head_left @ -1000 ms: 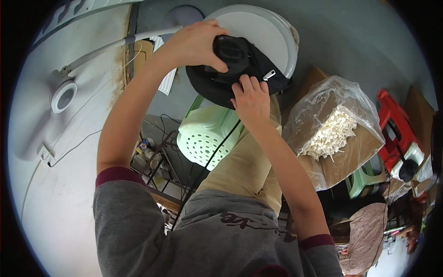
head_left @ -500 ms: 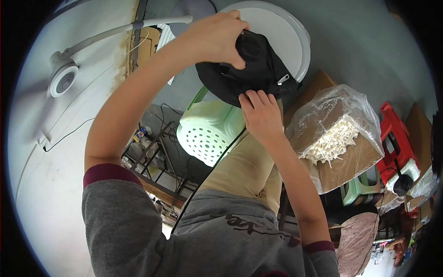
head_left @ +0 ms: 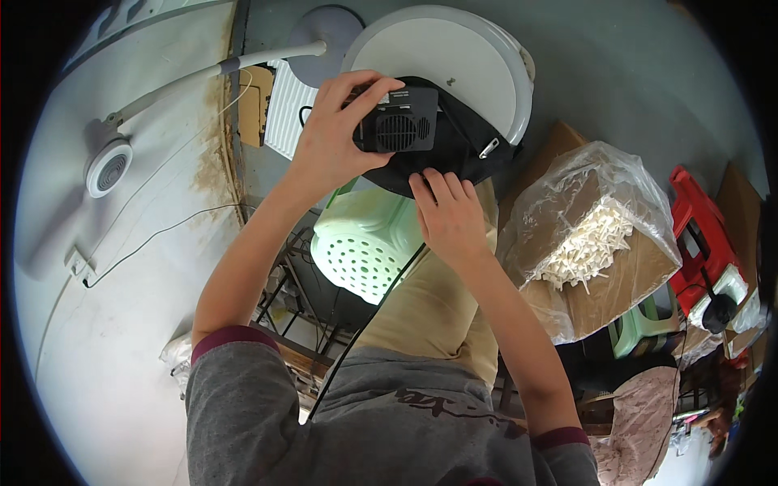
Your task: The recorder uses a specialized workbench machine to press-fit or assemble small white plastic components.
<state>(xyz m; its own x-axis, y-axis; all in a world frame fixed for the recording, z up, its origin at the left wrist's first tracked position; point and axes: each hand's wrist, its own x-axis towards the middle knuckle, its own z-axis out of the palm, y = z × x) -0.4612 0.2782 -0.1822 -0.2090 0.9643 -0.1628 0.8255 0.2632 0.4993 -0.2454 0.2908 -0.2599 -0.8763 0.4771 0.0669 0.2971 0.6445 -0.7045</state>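
A black, boxy device with round slotted grilles (head_left: 403,130) is gripped in my left hand (head_left: 334,130), thumb along its lower edge and fingers over its top. Its exact kind I cannot make out. Right behind and below it is a black cloth bag (head_left: 462,162) with a silver zipper pull (head_left: 489,147). My right hand (head_left: 454,212) is closed on the bag's near edge, fingers curled over the fabric. The device covers part of the bag, so its opening is hidden.
Beyond the bag stands a large white round tub (head_left: 454,49). A light green perforated stool (head_left: 361,243) is beside my legs. On the right sit a plastic-lined cardboard box (head_left: 624,283) of small white pieces (head_left: 587,247) and a red stool (head_left: 703,235). A fan stand (head_left: 328,32) lies behind.
My left hand has moved down and left, and the device now shows clear of the bag in its grip. The bag has sagged lower; my right hand stays on its edge.
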